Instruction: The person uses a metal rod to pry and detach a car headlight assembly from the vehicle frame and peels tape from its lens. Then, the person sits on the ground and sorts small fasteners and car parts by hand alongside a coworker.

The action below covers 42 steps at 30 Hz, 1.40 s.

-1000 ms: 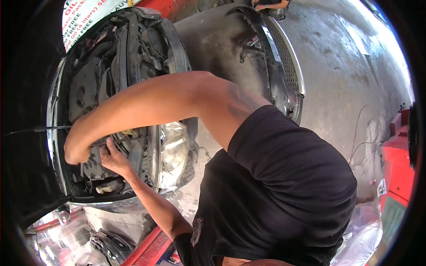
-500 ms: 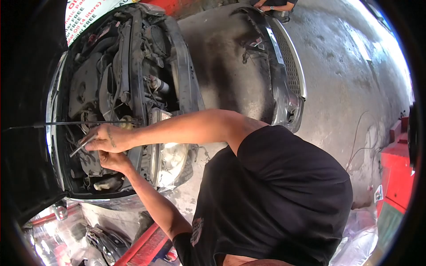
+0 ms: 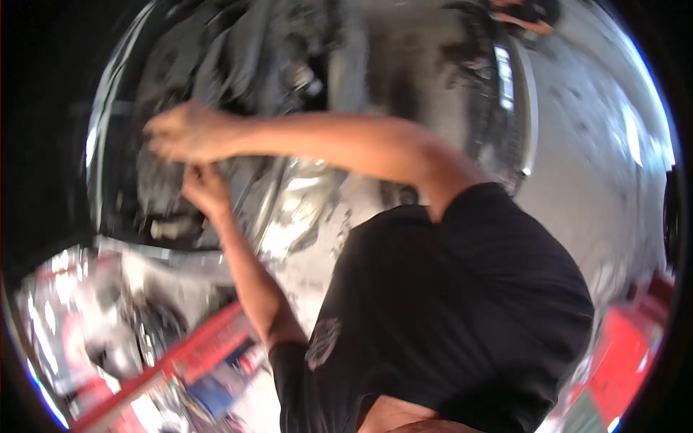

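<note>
Motion blurs the view. My right hand [image 3: 191,133] is over the engine bay [image 3: 170,72], its fingers pointing left and smeared, so any object in it cannot be made out. Just below it, my left hand [image 3: 207,187] has its fingers bent together against the underside of the right hand. What they hold, if anything, is hidden. Right of my hands lies the car's shiny headlight [image 3: 299,195]. A pale part [image 3: 167,229] sits low in the bay, below my left hand.
A detached bumper [image 3: 505,94] lies on the floor [image 3: 592,144]. Another person [image 3: 530,14] is at the top right. A red beam [image 3: 173,361] crosses the lower left, with blurred car parts [image 3: 155,325] beside it. A red cabinet [image 3: 624,346] stands at the right.
The view has shifted, moving the car up and the bumper right. My right hand came back beside my left one; the metal rod seen in it half a second ago is no longer distinguishable.
</note>
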Motion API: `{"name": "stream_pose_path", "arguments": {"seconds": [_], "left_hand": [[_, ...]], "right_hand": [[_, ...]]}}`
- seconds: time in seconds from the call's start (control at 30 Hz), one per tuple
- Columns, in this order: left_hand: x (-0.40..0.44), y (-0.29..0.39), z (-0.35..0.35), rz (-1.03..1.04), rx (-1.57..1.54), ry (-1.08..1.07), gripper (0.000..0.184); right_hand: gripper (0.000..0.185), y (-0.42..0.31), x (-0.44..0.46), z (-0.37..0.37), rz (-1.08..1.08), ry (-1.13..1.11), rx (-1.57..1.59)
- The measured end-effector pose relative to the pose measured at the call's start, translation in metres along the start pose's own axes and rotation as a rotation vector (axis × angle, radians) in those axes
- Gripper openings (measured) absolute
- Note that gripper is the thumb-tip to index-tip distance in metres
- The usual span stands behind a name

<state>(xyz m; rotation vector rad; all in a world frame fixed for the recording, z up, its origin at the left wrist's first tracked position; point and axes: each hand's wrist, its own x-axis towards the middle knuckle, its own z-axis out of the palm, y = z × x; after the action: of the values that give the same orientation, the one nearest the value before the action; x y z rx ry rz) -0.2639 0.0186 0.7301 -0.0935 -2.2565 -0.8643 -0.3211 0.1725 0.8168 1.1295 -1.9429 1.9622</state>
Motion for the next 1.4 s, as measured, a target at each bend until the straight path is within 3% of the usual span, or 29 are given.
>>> {"name": "stream_pose_path", "arguments": {"seconds": [0.1,0.2,0.27,0.33,0.4,0.53,0.67,0.73,0.77,0.8,0.9,0.93,0.97,1.03,1.07,1.1,1.13,1.2,1.23,1.27,1.33,1.37,1.4], "left_hand": [[0.001,-0.009,0.001,0.036,-0.099,0.082,0.034],[-0.004,-0.005,0.003,-0.073,-0.23,0.104,0.032],[0.0,0.006,0.005,-0.138,-0.232,0.146,0.03],[0.003,0.004,0.008,-0.063,-0.326,0.205,0.031],[0.003,0.0,-0.003,-0.068,-0.221,0.123,0.033],[0.008,-0.001,-0.008,-0.208,-0.329,-0.101,0.032],[0.008,0.003,-0.009,-0.139,-0.249,-0.076,0.033],[0.003,0.001,-0.002,-0.063,-0.251,0.091,0.031],[0.001,0.01,-0.003,-0.125,-0.189,0.104,0.028],[0.001,0.009,0.002,-0.117,-0.232,0.157,0.027],[0.004,0.008,0.01,-0.186,-0.146,0.208,0.021],[0.007,0.016,0.016,-0.139,-0.244,0.268,0.019],[0.012,0.0,0.026,-0.07,-0.286,0.335,0.019],[0.008,-0.017,0.032,-0.015,-0.323,0.389,0.02],[0.006,-0.015,0.028,0.064,-0.143,0.343,0.022],[0.005,-0.01,0.025,0.144,0.035,0.297,0.024],[0.003,-0.001,0.026,0.14,0.033,0.296,0.024],[0.001,0.022,0.029,-0.074,-0.167,0.338,0.024],[0.0,0.026,0.03,-0.052,-0.273,0.377,0.021],[-0.001,0.02,0.032,-0.074,-0.169,0.397,0.021],[-0.003,0.012,0.033,-0.162,-0.146,0.432,0.023],[-0.001,0.025,0.027,-0.128,-0.155,0.417,0.026],[0.0,0.039,0.022,-0.158,-0.144,0.356,0.021]], "right_hand": [[0.058,0.005,-0.013,0.001,-0.116,-0.134,-0.13],[0.066,0.007,-0.005,0.019,-0.198,-0.044,-0.069],[0.06,0.005,0.007,0.02,-0.089,-0.082,0.077],[0.047,0.004,0.023,0.011,0.047,-0.278,0.336],[0.058,0.02,0.035,0.029,0.141,-0.231,0.718],[0.058,0.038,0.049,0.04,0.289,-0.204,0.815],[0.042,0.067,0.073,0.034,-0.358,-0.184,0.36],[0.035,0.074,0.078,0.036,-0.681,-0.166,0.123],[0.027,0.073,0.07,0.034,-0.587,-0.113,0.215],[0.038,0.025,0.044,-0.004,0.007,-0.41,0.381],[0.06,0.034,0.017,-0.003,0.111,-0.416,0.532],[0.068,0.02,0.008,-0.002,0.131,-0.395,0.548],[0.085,0.024,0.003,0.013,0.119,-0.191,0.306],[0.091,0.022,-0.003,0.029,0.088,-0.118,0.172],[0.096,0.01,-0.009,0.031,0.045,-0.042,0.028],[0.097,-0.017,-0.02,0.019,0.166,-0.123,0.179],[0.097,-0.004,-0.021,0.029,0.171,-0.124,0.178],[0.098,0.034,-0.019,0.072,0.046,0.225,0.044],[0.076,0.034,-0.02,0.086,-0.062,0.388,-0.107],[0.076,0.028,-0.019,0.082,-0.061,0.373,-0.091],[0.046,0.023,-0.011,0.063,-0.003,0.08,-0.413],[0.026,0.031,-0.014,0.07,-0.124,0.236,-0.254],[0.023,0.043,-0.011,0.077,-0.118,0.219,0.164]]}}
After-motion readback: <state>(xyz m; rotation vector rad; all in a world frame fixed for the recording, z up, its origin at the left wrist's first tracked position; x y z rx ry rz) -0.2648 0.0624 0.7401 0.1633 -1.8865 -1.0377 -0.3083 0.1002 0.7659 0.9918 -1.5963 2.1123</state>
